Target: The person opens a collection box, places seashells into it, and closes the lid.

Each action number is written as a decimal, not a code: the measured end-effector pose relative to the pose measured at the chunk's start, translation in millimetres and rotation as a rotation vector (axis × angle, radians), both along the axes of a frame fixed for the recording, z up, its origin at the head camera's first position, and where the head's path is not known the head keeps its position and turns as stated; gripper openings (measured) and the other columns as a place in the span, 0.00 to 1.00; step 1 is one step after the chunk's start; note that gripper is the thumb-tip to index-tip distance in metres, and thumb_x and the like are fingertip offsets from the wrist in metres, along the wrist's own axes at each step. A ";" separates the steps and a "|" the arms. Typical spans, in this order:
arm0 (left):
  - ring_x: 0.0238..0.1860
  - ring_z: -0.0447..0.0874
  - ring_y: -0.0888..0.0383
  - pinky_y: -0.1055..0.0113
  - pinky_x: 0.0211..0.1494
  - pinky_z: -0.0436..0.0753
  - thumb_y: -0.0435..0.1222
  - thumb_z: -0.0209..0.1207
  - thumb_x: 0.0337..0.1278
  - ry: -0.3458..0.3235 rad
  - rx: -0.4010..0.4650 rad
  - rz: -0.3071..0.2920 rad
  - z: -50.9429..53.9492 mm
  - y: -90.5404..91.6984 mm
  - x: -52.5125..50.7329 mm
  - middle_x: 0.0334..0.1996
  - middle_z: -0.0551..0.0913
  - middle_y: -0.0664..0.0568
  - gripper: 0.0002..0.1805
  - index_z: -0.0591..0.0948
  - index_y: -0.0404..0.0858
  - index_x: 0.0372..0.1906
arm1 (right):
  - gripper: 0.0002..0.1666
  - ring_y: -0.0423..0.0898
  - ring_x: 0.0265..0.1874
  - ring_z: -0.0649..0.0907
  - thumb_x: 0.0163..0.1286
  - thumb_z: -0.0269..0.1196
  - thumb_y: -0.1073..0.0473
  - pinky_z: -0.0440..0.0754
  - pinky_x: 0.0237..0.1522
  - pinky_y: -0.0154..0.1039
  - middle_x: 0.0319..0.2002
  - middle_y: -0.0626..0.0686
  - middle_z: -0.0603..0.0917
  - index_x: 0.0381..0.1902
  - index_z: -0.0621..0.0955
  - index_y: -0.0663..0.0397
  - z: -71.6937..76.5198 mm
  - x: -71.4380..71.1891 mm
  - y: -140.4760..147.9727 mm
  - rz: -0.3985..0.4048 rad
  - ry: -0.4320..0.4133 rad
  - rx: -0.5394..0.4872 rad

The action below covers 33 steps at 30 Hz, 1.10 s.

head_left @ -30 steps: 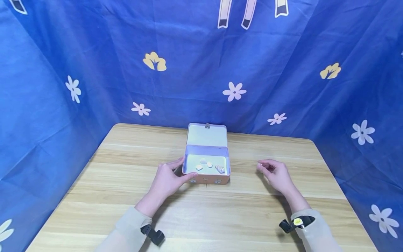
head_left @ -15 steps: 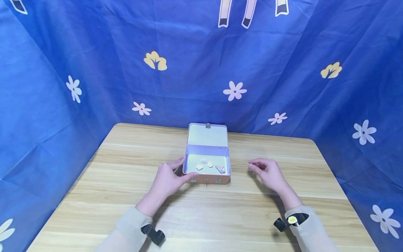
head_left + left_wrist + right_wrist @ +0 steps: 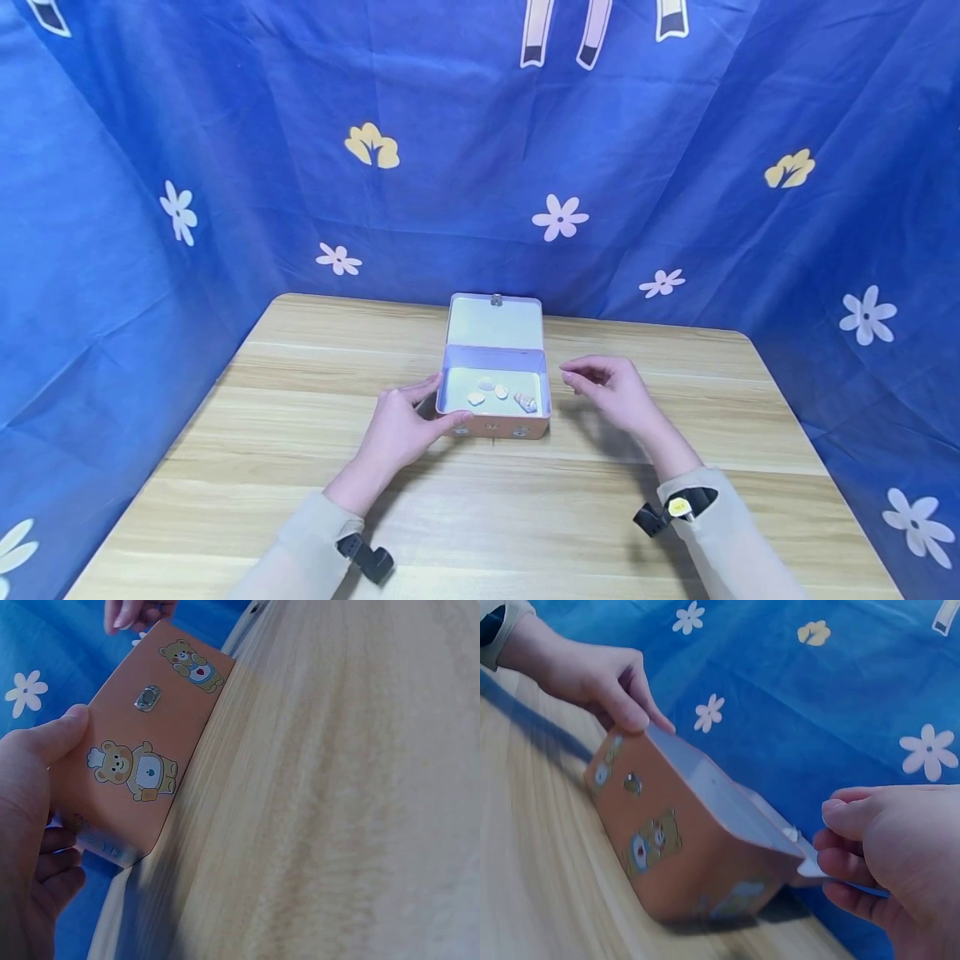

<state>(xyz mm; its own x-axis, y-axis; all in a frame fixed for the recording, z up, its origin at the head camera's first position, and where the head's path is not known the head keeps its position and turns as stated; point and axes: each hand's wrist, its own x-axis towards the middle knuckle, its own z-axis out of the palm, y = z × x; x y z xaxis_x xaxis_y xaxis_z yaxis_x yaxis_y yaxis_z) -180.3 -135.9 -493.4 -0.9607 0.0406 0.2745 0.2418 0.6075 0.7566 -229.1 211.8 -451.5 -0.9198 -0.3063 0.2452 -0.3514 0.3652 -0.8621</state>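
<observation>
An orange tin box [image 3: 504, 427] with bear pictures stands on the table, its lid [image 3: 495, 323] raised at the back. My left hand [image 3: 401, 427] grips its left end, thumb on the front rim and fingers along the side. Inside lie several seashells: a spiral, striped shell [image 3: 526, 403] at the right and small pale shells [image 3: 501, 392] nearer the middle. Just off the box's right edge, my right hand [image 3: 617, 393] hovers with thumb and fingertips together. It pinches what looks like a small white shell, mostly hidden by the fingers.
The wooden table [image 3: 300, 467] has light grain and rounded far corners. A blue curtain [image 3: 465, 183] with flowers hangs close behind the lid and along both sides. A metal clasp [image 3: 148, 698] sits on the box front.
My right hand has moved left and slightly away from me, from the right part of the table to beside the box. My left hand and the box have stayed in place.
</observation>
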 end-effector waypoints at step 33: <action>0.57 0.87 0.48 0.52 0.62 0.83 0.64 0.79 0.43 0.004 -0.017 0.002 1.1 0.2 -0.5 0.62 0.82 0.43 0.50 0.82 0.34 0.65 | 0.15 0.45 0.36 0.86 0.70 0.73 0.66 0.86 0.41 0.37 0.38 0.51 0.90 0.53 0.88 0.67 -5.4 -10.9 -66.4 0.157 0.028 0.034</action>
<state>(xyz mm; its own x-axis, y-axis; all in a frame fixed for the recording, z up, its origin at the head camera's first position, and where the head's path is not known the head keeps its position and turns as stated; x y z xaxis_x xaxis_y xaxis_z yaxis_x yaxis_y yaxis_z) -180.7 -135.7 -492.3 -0.9597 0.0428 0.2777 0.2434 0.6206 0.7454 -240.0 145.4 -457.0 -0.8530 -0.4543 0.2570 -0.4299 0.3323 -0.8395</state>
